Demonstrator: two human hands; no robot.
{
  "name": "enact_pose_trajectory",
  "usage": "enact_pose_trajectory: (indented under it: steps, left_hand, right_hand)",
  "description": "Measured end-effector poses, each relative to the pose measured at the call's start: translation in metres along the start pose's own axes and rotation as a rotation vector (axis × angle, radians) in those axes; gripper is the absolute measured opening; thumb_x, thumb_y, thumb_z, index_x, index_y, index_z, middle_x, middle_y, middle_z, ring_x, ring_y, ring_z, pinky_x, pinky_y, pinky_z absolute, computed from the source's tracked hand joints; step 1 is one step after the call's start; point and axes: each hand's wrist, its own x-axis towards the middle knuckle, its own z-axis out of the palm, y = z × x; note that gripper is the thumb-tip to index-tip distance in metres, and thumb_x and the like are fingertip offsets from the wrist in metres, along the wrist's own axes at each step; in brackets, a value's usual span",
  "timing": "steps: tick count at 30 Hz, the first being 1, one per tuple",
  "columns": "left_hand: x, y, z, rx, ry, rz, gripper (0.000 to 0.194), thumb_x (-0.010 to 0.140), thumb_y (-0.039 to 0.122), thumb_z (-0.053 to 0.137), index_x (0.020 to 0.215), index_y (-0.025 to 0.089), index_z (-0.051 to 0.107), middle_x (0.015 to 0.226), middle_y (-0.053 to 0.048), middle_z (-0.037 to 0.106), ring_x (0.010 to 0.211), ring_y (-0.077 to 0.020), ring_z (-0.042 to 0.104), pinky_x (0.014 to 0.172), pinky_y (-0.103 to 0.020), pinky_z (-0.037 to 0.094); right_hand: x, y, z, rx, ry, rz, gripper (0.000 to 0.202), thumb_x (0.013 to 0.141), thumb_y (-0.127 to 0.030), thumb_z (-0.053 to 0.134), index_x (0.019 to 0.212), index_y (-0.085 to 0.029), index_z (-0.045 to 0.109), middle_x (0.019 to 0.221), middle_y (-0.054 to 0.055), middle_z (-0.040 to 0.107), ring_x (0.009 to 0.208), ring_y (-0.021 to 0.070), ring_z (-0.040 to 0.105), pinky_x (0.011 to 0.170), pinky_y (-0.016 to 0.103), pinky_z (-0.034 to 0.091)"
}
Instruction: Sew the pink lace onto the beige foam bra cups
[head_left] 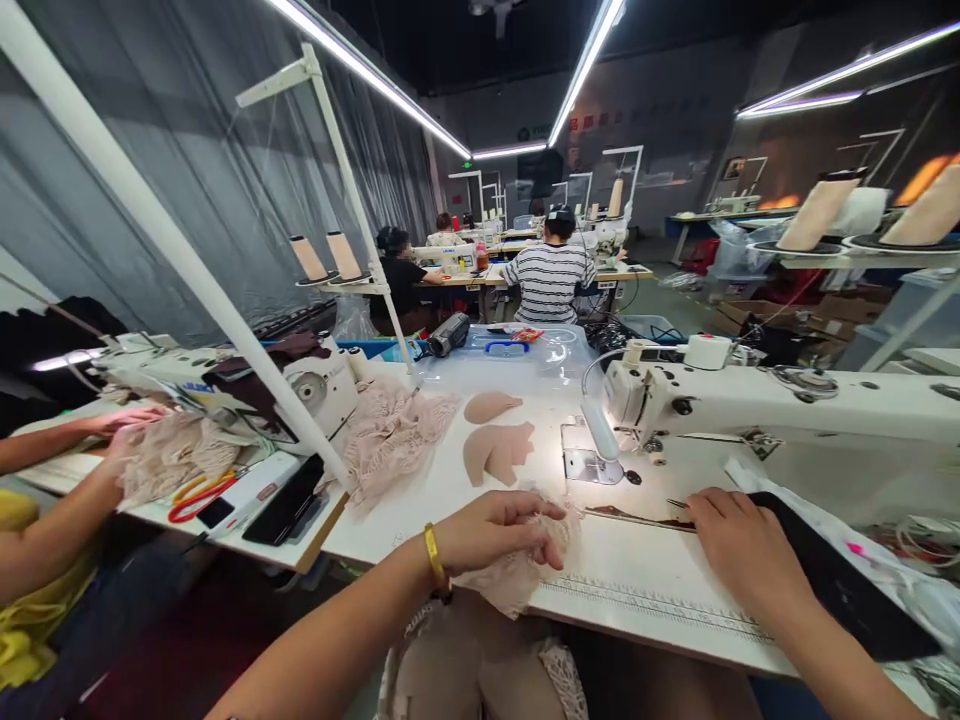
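Note:
My left hand [517,528], with a yellow band on its wrist, is closed on a piece of pale pink lace [510,585] that hangs over the table's front edge. My right hand [739,540] rests on the table to the right, its fingers curled down. A thin dark tip shows at its fingertips, too small to name. Between the hands lies a long dark slot along the sewing machine's bed. Behind it stands the white sewing machine [787,410], its lamp lighting the needle plate [592,466]. Beige fabric pieces [499,452] lie flat beyond my left hand.
A heap of pale lace [397,430] lies at the table's left. Further left, a co-worker's hands [124,440] hold lace by another machine, near red-handled scissors [201,497] and a black phone [285,500]. A printed ruler [660,603] runs along the front edge.

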Motion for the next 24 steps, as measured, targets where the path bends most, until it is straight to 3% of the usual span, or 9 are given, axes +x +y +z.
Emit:
enact_pose_trajectory:
  steps: [5, 10, 15, 17, 19, 20, 21, 22, 24]
  left_hand:
    - [0.024, -0.013, 0.009, -0.006, -0.054, -0.030, 0.071, 0.078, 0.062, 0.083, 0.127, 0.015, 0.060, 0.086, -0.007, 0.076, 0.083, -0.0170, 0.064, 0.085, -0.032, 0.046]
    - [0.035, -0.021, 0.016, -0.006, -0.131, 0.026, 0.062, 0.081, 0.063, 0.080, 0.118, 0.018, 0.059, 0.084, -0.007, 0.076, 0.082, -0.0184, 0.065, 0.086, -0.033, 0.047]
    - [0.023, -0.002, 0.009, 0.239, -0.202, -0.031, 0.042, 0.093, 0.052, 0.066, 0.117, 0.018, 0.062, 0.069, -0.002, 0.071, 0.075, -0.0189, 0.065, 0.078, -0.031, 0.049]
    - [0.005, 0.017, -0.010, 0.540, -0.059, -0.102, 0.033, 0.097, 0.039, 0.056, 0.121, 0.019, 0.065, 0.071, -0.003, 0.071, 0.074, -0.0202, 0.066, 0.072, -0.031, 0.049]
    - [-0.015, 0.034, -0.035, 0.967, 0.370, -0.021, 0.032, 0.097, 0.030, 0.050, 0.122, 0.019, 0.067, 0.089, -0.008, 0.075, 0.087, -0.0248, 0.069, 0.079, -0.037, 0.053]
    - [-0.023, 0.040, -0.047, 1.177, 0.630, 0.059, 0.035, 0.094, 0.027, 0.053, 0.126, 0.018, 0.066, 0.106, -0.012, 0.075, 0.103, -0.0295, 0.067, 0.089, -0.043, 0.053]
    - [-0.029, 0.043, -0.056, 1.315, 0.796, 0.135, 0.041, 0.093, 0.028, 0.056, 0.132, 0.019, 0.063, 0.125, -0.015, 0.070, 0.119, -0.0336, 0.062, 0.098, -0.049, 0.051]
    - [-0.031, 0.042, -0.063, 1.398, 0.874, 0.214, 0.044, 0.093, 0.030, 0.058, 0.136, 0.020, 0.061, 0.136, -0.015, 0.065, 0.128, -0.0352, 0.057, 0.105, -0.053, 0.048]
    - [-0.022, 0.031, -0.064, 1.403, 0.760, 0.344, 0.045, 0.096, 0.034, 0.058, 0.139, 0.022, 0.058, 0.144, -0.013, 0.060, 0.136, -0.0330, 0.053, 0.113, -0.052, 0.044]
  right_hand:
    - [-0.009, -0.061, -0.022, 0.273, 0.008, -0.146, 0.023, 0.108, -0.035, 0.040, 0.116, -0.023, 0.058, 0.092, 0.006, 0.074, 0.076, 0.0215, 0.072, 0.065, 0.030, 0.052]
    - [0.000, -0.119, -0.042, 0.114, 0.110, -0.362, 0.025, 0.110, -0.026, 0.035, 0.097, -0.024, 0.056, 0.077, 0.002, 0.065, 0.061, 0.0197, 0.064, 0.058, 0.031, 0.039]
    - [0.006, -0.127, -0.037, 0.088, 0.128, -0.380, 0.029, 0.110, -0.023, 0.030, 0.094, -0.024, 0.054, 0.073, 0.000, 0.063, 0.059, 0.0181, 0.063, 0.056, 0.031, 0.035]
    - [0.000, -0.108, -0.033, 0.094, 0.126, -0.315, 0.031, 0.111, -0.031, 0.032, 0.090, -0.025, 0.053, 0.070, -0.001, 0.062, 0.056, 0.0177, 0.063, 0.053, 0.031, 0.034]
    - [-0.010, -0.078, -0.028, 0.037, 0.096, -0.221, 0.035, 0.111, -0.037, 0.031, 0.086, -0.025, 0.053, 0.068, -0.001, 0.063, 0.053, 0.0187, 0.062, 0.050, 0.032, 0.031]
    - [-0.015, -0.061, -0.024, -0.011, 0.078, -0.179, 0.037, 0.111, -0.040, 0.031, 0.088, -0.025, 0.055, 0.069, 0.000, 0.064, 0.053, 0.0201, 0.063, 0.048, 0.032, 0.029]
    - [-0.019, -0.045, -0.020, -0.056, 0.056, -0.158, 0.039, 0.110, -0.040, 0.030, 0.089, -0.024, 0.057, 0.068, 0.001, 0.065, 0.052, 0.0211, 0.062, 0.048, 0.033, 0.030]
    - [-0.023, -0.031, -0.016, -0.090, 0.050, -0.143, 0.040, 0.110, -0.040, 0.029, 0.090, -0.023, 0.060, 0.068, 0.003, 0.066, 0.052, 0.0221, 0.062, 0.049, 0.033, 0.032]
    - [-0.026, -0.014, -0.010, -0.101, 0.048, -0.113, 0.038, 0.107, -0.038, 0.032, 0.099, -0.022, 0.065, 0.084, 0.009, 0.074, 0.068, 0.0263, 0.069, 0.059, 0.036, 0.043]
